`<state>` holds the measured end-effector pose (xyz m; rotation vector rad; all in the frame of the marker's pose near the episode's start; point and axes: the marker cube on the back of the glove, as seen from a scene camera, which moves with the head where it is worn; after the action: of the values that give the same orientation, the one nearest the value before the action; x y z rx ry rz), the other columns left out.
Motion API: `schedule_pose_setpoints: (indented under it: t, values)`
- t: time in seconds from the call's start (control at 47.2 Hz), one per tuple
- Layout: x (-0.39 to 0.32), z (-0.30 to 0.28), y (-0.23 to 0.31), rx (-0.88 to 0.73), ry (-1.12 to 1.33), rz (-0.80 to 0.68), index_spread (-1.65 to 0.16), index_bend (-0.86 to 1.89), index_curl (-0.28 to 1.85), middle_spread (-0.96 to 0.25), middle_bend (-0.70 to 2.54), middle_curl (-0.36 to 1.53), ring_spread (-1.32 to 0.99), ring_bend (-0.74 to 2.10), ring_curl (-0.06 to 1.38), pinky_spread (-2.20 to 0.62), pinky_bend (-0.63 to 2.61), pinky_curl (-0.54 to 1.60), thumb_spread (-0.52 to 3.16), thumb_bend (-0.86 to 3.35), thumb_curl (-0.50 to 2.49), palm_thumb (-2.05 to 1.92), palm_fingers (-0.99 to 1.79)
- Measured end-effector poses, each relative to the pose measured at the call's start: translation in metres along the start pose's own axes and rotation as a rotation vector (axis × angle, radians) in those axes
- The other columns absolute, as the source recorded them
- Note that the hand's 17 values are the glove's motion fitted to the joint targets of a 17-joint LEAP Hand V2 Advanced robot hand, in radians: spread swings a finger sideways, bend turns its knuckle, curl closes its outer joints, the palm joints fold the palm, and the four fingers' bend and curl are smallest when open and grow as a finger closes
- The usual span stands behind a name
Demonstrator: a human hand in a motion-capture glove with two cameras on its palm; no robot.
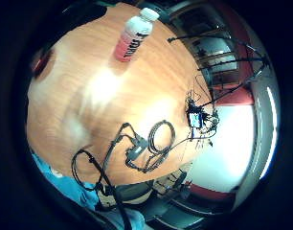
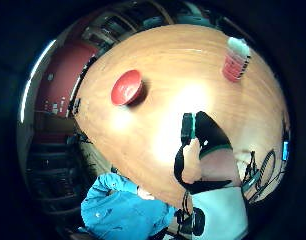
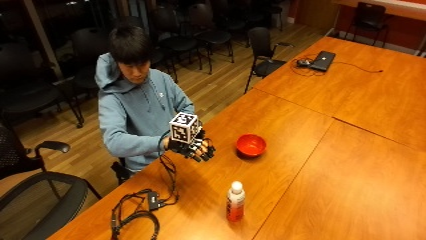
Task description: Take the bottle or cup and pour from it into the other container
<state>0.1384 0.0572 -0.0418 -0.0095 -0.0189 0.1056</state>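
Note:
A bottle (image 3: 235,201) with a white cap and pink-red drink stands upright on the wooden table (image 3: 346,165), near its front edge. A red bowl (image 3: 251,145) sits further back, close to the table's left edge. My gloved right hand (image 3: 193,147) hovers above the table's left edge, between the person's chest and the bowl. Its fingers hang loosely curled and hold nothing. The thumb side palm view shows the bowl (image 2: 127,87) and the bottle (image 2: 236,60) well apart on the table. The bottle (image 1: 132,36) also shows in the little finger side view, far from the palm.
Black cables with a small box (image 3: 143,207) lie on the table's near left corner, also seen as cables (image 1: 146,143) under the palm. A laptop (image 3: 323,60) sits on the far table. Office chairs (image 3: 40,200) stand beside the table's left edge.

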Motion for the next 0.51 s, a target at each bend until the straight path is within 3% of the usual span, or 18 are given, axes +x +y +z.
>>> schedule_pose_setpoints:
  t: [0.508]
  values:
    - [0.082,0.023,0.037,0.040,-0.017,0.164,-0.31,0.15,0.31,0.02,0.18,0.31,0.10,0.28,0.29,0.24,0.38,0.25,1.09,-0.02,0.46,0.75,0.39]
